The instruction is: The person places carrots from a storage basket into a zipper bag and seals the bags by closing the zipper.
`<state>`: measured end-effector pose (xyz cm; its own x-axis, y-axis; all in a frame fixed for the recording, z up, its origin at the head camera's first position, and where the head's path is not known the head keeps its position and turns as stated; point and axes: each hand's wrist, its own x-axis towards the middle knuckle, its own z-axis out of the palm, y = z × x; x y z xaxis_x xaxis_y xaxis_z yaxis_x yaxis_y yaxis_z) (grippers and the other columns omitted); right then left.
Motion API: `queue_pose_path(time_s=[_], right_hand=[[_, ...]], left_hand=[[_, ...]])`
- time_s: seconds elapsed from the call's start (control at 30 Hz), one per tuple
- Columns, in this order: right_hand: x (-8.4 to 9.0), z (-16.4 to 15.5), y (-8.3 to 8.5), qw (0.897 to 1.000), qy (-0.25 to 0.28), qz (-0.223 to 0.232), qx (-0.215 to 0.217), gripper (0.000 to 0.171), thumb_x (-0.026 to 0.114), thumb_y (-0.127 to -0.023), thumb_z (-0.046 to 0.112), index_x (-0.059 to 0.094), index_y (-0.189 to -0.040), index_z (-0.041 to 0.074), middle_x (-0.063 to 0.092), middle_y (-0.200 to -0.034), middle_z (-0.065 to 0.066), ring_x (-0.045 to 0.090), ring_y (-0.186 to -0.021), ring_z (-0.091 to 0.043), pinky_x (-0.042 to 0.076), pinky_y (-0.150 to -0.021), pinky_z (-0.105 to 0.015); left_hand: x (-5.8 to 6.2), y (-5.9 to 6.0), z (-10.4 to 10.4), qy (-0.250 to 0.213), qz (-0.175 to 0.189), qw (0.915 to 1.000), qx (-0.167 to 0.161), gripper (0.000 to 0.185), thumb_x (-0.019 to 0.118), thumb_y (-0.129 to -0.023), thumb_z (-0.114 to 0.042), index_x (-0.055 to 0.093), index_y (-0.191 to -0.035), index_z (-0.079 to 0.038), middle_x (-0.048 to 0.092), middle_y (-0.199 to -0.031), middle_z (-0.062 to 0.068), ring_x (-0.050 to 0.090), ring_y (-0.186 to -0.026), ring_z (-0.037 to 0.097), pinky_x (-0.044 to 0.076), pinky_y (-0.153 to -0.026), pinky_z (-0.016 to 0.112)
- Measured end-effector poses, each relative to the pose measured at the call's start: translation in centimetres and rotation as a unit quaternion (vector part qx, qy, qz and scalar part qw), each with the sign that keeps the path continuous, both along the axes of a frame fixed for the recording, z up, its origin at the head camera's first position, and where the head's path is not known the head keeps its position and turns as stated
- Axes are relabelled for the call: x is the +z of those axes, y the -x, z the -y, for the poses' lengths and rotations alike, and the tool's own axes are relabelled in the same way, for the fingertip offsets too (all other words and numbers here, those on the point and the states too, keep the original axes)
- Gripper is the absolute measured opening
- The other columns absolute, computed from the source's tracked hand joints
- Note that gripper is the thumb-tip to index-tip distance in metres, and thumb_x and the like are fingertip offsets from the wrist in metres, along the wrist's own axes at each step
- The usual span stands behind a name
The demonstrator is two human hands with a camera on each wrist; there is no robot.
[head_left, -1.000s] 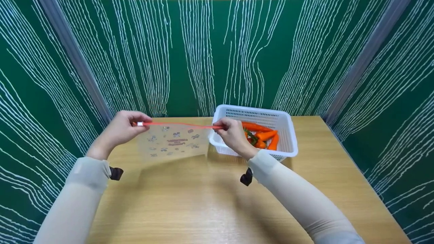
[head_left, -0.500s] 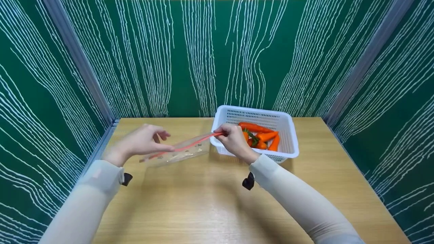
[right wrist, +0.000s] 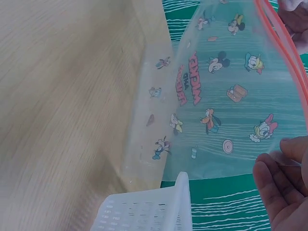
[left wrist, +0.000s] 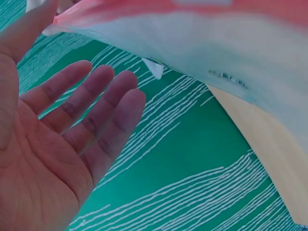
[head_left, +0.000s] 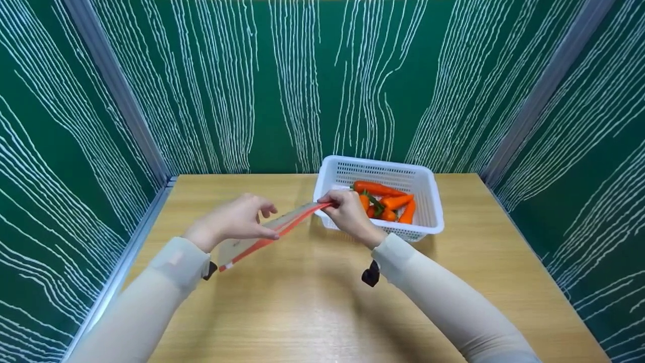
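Note:
A clear zip bag [head_left: 239, 247] with a red closure strip and cartoon prints hangs slanted over the table. My right hand [head_left: 347, 212] pinches one end of the strip close to the basket's left rim. The other end, with a white slider [head_left: 229, 265], droops toward the front left. My left hand [head_left: 234, 219] has its thumb at the red strip; its fingers [left wrist: 101, 91] are extended and apart behind the bag's mouth. In the right wrist view the printed bag [right wrist: 211, 101] spreads out flat-sided, with nothing visible inside.
A white perforated plastic basket [head_left: 434, 201] stands at the back of the wooden table [head_left: 312, 302], right of the bag. Orange carrots [head_left: 398, 202] and some green leafy bits lie in it. Green walls with white lines [head_left: 282, 75] enclose the table.
My left hand has let go of the strip's slider end and moved right and down along the bag. The bag's left end has dropped toward me. The right hand keeps its pinch.

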<state>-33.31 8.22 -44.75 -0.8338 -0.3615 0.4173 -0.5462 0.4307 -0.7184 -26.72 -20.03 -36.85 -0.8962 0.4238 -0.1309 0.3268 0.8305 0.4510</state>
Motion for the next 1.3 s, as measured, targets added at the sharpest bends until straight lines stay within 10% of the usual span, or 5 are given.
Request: queue_pose_path(time_s=[0.4, 0.67, 1.07, 1.3], right_hand=[[-0.6, -0.2, -0.4, 1.0, 0.012, -0.002, 0.006, 0.011, 0.074, -0.097, -0.005, 0.083, -0.098, 0.001, 0.079, -0.094, -0.014, 0.061, -0.081, -0.019, 0.053, -0.07, -0.02], [-0.8, -0.4, -0.7, 1.0, -0.009, 0.022, -0.006, 0.01, 0.073, -0.1, -0.002, 0.082, -0.099, 0.003, 0.078, -0.097, -0.013, 0.062, -0.086, -0.022, 0.054, -0.077, -0.026], [-1.1, -0.6, -0.6, 0.999, 0.009, 0.038, -0.011, 0.01, 0.075, -0.097, -0.005, 0.083, -0.099, 0.002, 0.08, -0.096, -0.013, 0.063, -0.086, -0.022, 0.063, -0.083, -0.035], [-1.6, -0.6, -1.0, 0.999, 0.03, 0.032, -0.012, 0.023, 0.077, -0.098, 0.001, 0.076, -0.121, 0.001, 0.078, -0.115, -0.016, 0.071, -0.085, -0.021, 0.065, -0.081, -0.03]], left_hand=[[-2.7, -0.1, -1.8, -0.035, -0.011, 0.9992, -0.017, 0.056, 0.091, -0.089, -0.037, 0.071, -0.134, -0.009, 0.073, -0.127, 0.013, 0.07, -0.109, 0.031, 0.063, -0.095, 0.051], [-5.0, -0.5, -3.1, -0.06, -0.008, 0.9982, 0.005, 0.083, 0.093, -0.085, -0.048, 0.058, -0.153, -0.015, 0.067, -0.141, 0.009, 0.066, -0.118, 0.024, 0.06, -0.103, 0.052], [-5.5, -0.2, -3.0, -0.083, -0.016, 0.9963, 0.012, 0.023, 0.077, -0.099, -0.016, 0.078, -0.122, -0.013, 0.073, -0.129, 0.008, 0.067, -0.112, 0.026, 0.06, -0.103, 0.053], [-5.8, 0.3, -2.4, -0.169, 0.043, 0.9829, 0.06, 0.013, 0.073, -0.104, -0.01, 0.082, -0.113, -0.009, 0.077, -0.113, 0.011, 0.071, -0.086, 0.022, 0.064, -0.076, 0.031]])
